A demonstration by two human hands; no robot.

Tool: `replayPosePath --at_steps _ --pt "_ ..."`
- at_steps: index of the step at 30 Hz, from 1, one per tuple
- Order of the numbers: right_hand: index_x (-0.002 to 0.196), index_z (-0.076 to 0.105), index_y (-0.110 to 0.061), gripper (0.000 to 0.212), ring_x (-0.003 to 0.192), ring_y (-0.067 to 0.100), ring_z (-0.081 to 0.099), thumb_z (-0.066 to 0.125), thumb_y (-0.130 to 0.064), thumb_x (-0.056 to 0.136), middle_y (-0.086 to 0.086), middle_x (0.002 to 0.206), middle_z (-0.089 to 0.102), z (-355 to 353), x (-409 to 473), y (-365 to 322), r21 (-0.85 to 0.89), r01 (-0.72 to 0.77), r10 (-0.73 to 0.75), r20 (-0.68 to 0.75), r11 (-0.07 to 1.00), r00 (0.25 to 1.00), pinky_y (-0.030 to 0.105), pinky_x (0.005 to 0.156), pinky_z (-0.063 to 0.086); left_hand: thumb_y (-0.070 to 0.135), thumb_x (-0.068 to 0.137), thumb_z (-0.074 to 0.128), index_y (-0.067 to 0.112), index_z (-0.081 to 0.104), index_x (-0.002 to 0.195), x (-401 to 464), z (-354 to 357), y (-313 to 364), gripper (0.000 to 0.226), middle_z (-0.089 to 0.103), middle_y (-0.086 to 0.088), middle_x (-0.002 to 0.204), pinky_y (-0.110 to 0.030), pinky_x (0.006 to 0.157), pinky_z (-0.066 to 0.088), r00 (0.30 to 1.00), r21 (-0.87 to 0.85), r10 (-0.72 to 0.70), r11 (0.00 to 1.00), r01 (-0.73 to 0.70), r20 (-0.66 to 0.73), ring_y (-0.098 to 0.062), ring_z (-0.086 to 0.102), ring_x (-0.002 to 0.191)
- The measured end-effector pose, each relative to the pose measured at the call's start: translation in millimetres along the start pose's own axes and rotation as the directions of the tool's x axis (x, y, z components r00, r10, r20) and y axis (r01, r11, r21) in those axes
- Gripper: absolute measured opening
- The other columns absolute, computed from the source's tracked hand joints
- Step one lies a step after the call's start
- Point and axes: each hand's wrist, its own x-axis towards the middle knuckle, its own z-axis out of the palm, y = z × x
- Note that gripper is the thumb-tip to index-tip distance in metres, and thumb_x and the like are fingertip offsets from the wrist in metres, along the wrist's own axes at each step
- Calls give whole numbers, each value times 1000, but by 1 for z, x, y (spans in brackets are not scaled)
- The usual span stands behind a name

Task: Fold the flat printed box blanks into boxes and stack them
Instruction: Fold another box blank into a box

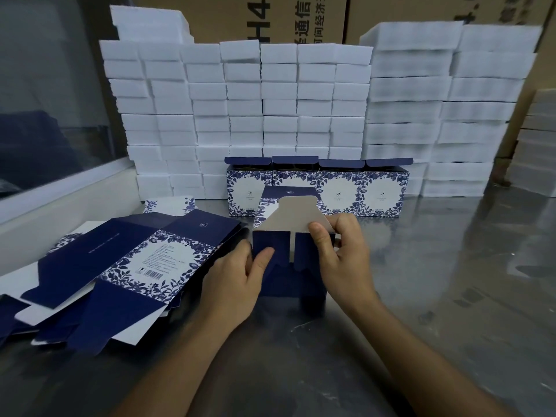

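A half-folded navy box (288, 278) with a blue-and-white floral print stands on end in the middle of the steel table (436, 296). My left hand (234, 278) grips its left side, thumb pressed on a navy end flap. My right hand (340, 254) pinches the grey-white inner flap (290, 218) at its right edge. A loose pile of flat printed blanks (120, 266) lies to the left. Behind the held box, a row of several folded boxes (346, 191) stands with lids open.
White foam blocks (270, 109) are stacked in a tall wall along the back. Brown cartons (301, 16) rise behind them. A white ledge and window (60, 188) border the left side. More white stacks (538, 139) stand at the far right.
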Motion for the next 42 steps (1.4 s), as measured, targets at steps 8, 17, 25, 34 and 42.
replayPosePath --at_steps 8,17,25,34,42 --pt "79 44 -34 19 89 24 51 52 -43 94 -9 89 49 -1 1 1 -4 -13 13 -16 1000 1000 37 77 45 57 94 36 18 35 57 -1 1 -1 54 44 1 53 -39 56 42 979 188 -103 980 69 174 -28 52 56" --pt "82 46 -35 20 93 25 52 54 -38 99 -9 92 49 -1 0 0 -14 -9 9 -13 1000 1000 45 80 48 47 99 40 19 41 60 -1 -2 -1 48 52 -3 62 -42 64 46 973 197 -99 979 58 209 -31 56 65" --pt "79 44 -35 21 93 27 51 54 -38 98 -11 91 48 -5 3 2 -21 -21 20 -23 1000 1000 46 81 47 47 100 44 21 64 106 6 -2 -5 34 59 4 105 -35 82 35 921 410 -92 909 -78 379 -20 55 100" --pt "80 46 -36 18 91 25 51 53 -42 96 -10 90 49 -5 2 0 2 -24 24 -40 1000 999 36 79 44 30 100 50 19 41 72 2 -1 -4 31 36 8 71 -30 68 27 943 341 4 932 -124 331 -23 48 71" --pt "90 53 -41 30 103 19 56 65 -14 95 -15 102 57 -8 3 5 25 -15 16 -5 1000 1000 32 84 47 44 95 55 14 51 67 0 0 -4 41 51 2 71 -37 65 44 968 206 -36 978 -16 247 -20 54 66"
